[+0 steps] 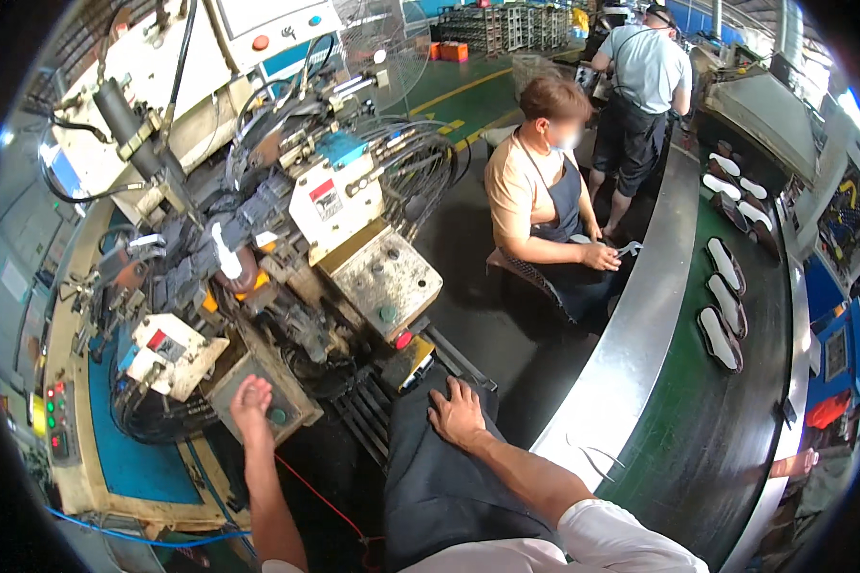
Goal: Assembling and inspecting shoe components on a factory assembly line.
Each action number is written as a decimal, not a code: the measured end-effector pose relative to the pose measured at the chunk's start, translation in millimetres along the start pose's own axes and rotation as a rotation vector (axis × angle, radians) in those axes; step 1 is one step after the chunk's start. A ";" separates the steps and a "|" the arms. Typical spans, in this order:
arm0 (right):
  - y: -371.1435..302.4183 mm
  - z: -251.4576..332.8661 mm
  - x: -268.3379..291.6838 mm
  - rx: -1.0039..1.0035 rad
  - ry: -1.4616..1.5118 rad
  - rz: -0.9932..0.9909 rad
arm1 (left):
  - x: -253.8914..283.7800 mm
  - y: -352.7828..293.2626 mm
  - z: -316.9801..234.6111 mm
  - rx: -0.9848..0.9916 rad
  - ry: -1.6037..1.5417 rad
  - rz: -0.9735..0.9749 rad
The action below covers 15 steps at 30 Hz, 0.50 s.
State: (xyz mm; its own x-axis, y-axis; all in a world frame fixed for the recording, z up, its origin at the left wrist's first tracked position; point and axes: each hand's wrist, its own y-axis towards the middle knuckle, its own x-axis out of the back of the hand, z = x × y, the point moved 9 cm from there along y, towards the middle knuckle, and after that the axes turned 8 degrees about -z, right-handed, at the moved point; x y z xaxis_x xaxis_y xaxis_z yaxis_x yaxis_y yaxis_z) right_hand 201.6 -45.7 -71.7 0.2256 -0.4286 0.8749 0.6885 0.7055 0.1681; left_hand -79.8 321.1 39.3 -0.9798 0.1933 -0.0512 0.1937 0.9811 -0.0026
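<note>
My left hand (250, 406) is over a worn metal control box (294, 409) with a green button (277, 416), low on the machine. Its fingers are loosely bent, and nothing shows in them; whether it touches the box I cannot tell. My right hand (459, 413) rests with fingers spread on the dark cloth (440, 477) over my lap, holding nothing. Ahead on the left stands a large machine (258, 205) with clamps, hoses and cables. A brown shoe upper (241, 271) with a white strip sits in its middle, partly hidden by clamps.
Another control box (387, 277) with a green button and a red button (403, 340) juts out ahead. At right runs a conveyor (669, 420) with a metal edge, carrying several shoes (720, 339), pale soles up. Two people work beyond, one seated (535, 191), one standing (645, 72).
</note>
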 end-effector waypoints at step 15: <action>-5.0 -30.6 13.2 -0.109 0.071 0.004 | -115.5 124.5 -28.8 0.395 -0.202 0.195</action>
State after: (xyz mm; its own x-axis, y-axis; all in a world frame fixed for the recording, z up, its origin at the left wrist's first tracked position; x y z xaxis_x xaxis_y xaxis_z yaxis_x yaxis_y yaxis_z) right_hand 222.2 -72.2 -74.8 0.2741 -0.4672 0.8406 0.7575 0.6434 0.1106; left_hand 56.0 421.3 73.6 -0.9016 0.3288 -0.2812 0.4154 0.8395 -0.3503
